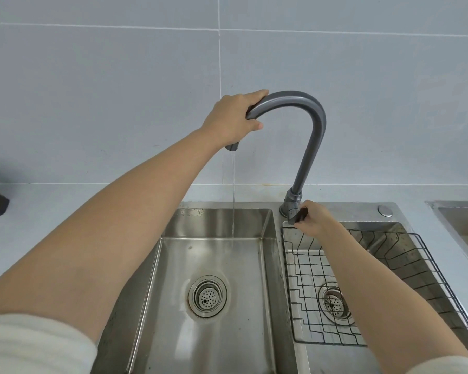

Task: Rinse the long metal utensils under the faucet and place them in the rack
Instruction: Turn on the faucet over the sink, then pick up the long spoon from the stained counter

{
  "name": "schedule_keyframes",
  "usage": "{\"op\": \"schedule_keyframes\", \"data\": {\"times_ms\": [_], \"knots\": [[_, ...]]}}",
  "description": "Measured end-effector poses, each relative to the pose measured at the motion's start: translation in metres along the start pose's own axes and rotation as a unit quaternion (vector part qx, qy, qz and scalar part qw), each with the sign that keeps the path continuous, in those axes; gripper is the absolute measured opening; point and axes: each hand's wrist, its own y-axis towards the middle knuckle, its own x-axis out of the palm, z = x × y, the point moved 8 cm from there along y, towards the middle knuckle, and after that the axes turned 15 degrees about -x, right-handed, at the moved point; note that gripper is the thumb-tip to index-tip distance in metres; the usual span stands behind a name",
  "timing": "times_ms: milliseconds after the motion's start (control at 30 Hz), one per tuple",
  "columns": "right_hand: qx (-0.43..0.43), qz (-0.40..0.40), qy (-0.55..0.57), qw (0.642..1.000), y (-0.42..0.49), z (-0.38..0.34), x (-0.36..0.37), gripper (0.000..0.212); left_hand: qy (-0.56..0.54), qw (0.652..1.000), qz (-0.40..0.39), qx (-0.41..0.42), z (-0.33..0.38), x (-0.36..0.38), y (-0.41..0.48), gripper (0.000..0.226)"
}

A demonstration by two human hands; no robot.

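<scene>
Left hand (231, 120) clasped the faucet (312, 125) spout; right hand (312, 218) pinched its handle (297, 215). A thin stream fell. No utensils visible; fetching one seemed next.

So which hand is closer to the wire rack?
The right hand. It grips the faucet handle just above the back edge of the wire rack. The left hand is high up on the faucet spout, over the left basin.

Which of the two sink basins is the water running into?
The left basin, the bare one: a thin stream falls into it. The right basin holds the wire rack.
</scene>
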Motion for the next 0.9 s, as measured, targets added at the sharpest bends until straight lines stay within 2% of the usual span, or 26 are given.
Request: {"op": "schedule_keyframes", "data": {"times_ms": [133, 200, 267, 333, 400, 500, 600, 700, 900], "knots": [[-0.01, 0.001, -0.032, 0.999, -0.002, -0.002, 0.001, 0.025, 0.028, 0.999, 0.008, 0.013, 0.003, -0.001, -0.001, 0.06], [-0.041, 0.005, -0.144, 0.989, -0.005, -0.008, -0.002, 0.028, 0.053, 0.998, 0.013, 0.018, 0.004, 0.0, -0.002, 0.061], [-0.085, 0.008, -0.285, 0.955, -0.01, -0.018, -0.001, 0.029, 0.074, 0.997, 0.013, 0.023, 0.004, 0.002, -0.005, 0.064], [-0.13, -0.006, -0.361, 0.924, -0.015, -0.024, 0.007, 0.029, 0.073, 0.997, 0.008, 0.032, 0.001, 0.004, -0.01, 0.069], [-0.197, -0.025, -0.448, 0.871, -0.02, -0.031, 0.015, 0.043, 0.043, 0.998, 0.008, 0.034, -0.01, 0.006, -0.02, 0.074], [-0.322, -0.064, -0.602, 0.728, -0.037, -0.036, 0.038, 0.048, 0.085, 0.996, 0.017, 0.018, -0.046, 0.018, -0.041, 0.074], [-0.33, -0.095, -0.653, 0.675, -0.055, -0.025, 0.06, 0.067, 0.179, 0.983, 0.006, -0.03, -0.099, 0.037, -0.068, 0.071], [-0.35, -0.119, -0.711, 0.598, -0.078, -0.01, 0.093, 0.07, 0.239, 0.968, -0.003, -0.074, -0.15, 0.045, -0.098, 0.069], [-0.373, -0.191, -0.739, 0.527, -0.116, 0.033, 0.16, 0.075, 0.268, 0.951, -0.001, -0.155, -0.24, 0.027, -0.151, 0.068]]}}
